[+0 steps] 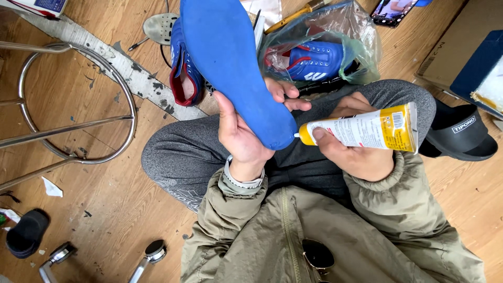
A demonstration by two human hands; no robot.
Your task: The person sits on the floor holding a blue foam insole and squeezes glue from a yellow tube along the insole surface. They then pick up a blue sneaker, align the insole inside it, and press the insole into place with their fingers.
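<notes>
While the glue tube (367, 128) is at the insole, I see no bead or wet sheen yet on the blue insole (230, 63), so I judge the gluing barely begun: the nozzle touches the rounded end at centre frame, and the whole blue face running up to the top edge looks bare. My left hand (243, 139) is raised from the lap, palm toward me, thumb along the near edge and fingers wrapped behind the lower end, closed firmly on the insole and holding it tilted up and leftward. My right hand (351, 149) lies lower right of centre, wrist on the thigh, fingers curled tight round the white-and-yellow tube, which points left. A blue shoe (183, 68) sits on the wooden floor (105, 209) behind the insole in the upper middle; its mate (314, 60) lies in a clear plastic bag (356, 31) at upper right.
</notes>
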